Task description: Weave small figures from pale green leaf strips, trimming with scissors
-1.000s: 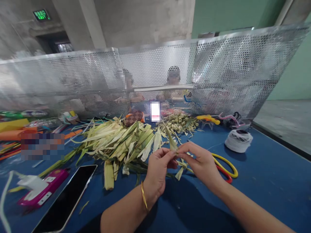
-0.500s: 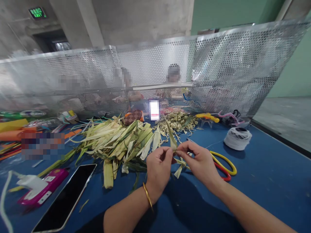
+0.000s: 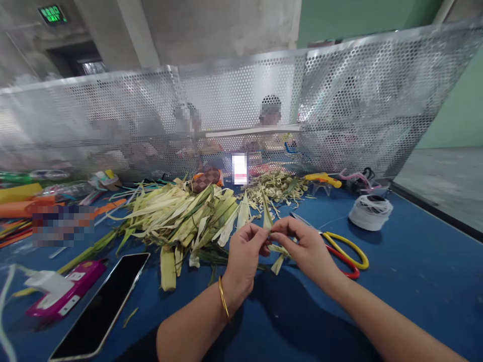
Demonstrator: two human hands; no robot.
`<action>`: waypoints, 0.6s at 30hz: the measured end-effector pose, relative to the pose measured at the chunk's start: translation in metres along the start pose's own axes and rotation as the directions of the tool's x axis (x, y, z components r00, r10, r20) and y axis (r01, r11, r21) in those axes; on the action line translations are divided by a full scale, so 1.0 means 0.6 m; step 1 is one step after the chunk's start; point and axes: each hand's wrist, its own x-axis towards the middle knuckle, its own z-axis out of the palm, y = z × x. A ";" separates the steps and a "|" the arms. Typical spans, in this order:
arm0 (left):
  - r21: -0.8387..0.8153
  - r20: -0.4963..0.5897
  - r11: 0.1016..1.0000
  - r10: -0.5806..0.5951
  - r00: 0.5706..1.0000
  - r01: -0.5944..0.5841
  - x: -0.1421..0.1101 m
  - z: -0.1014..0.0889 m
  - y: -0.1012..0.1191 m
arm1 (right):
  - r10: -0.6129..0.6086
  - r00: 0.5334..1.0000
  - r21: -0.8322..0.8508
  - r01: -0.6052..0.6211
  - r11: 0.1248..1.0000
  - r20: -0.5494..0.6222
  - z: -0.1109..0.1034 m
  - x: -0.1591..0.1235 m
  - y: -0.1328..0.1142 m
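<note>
Above the blue table, my left hand (image 3: 243, 261) and my right hand (image 3: 302, 247) meet at the fingertips. Both pinch the lower end of a narrow, pointed strip of corn husk (image 3: 267, 217), whose tip stands upright. The fingers cover the pinched end. Below my right fingers lies a pale folded husk piece (image 3: 278, 262). Scissors (image 3: 366, 259) with yellow and red handles rest beside my right hand, which partly hides them. A big pile of green-yellow husks (image 3: 181, 213) spreads to the left of my hands. Behind them is a heap of small pale curled pieces (image 3: 279, 185).
A spool of white thread (image 3: 370, 213) stands at the right, with a yellow tool (image 3: 322, 179) behind it. At the left lie a dark-screened phone (image 3: 101, 304) and a purple power strip (image 3: 70, 292). A perforated metal screen (image 3: 234, 95) runs along the back, people behind it.
My hands stay together on the husk strip, with the left wrist shifted slightly left. Less of the strip shows above the fingers. The view has tilted slightly.
</note>
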 end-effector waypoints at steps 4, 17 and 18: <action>-0.021 0.005 0.996 -0.090 0.996 0.090 0.000 -0.001 0.000 | 0.108 0.994 0.172 -0.102 0.980 -0.020 0.007 0.000 0.002; 0.181 0.048 0.983 0.010 0.999 -0.018 -0.003 0.003 0.001 | 0.357 0.920 0.404 -0.391 0.827 0.160 -0.001 0.011 0.002; 0.186 0.052 0.982 0.007 0.999 -0.017 -0.003 0.003 0.001 | 0.355 0.921 0.404 -0.389 0.828 0.158 -0.002 0.011 0.003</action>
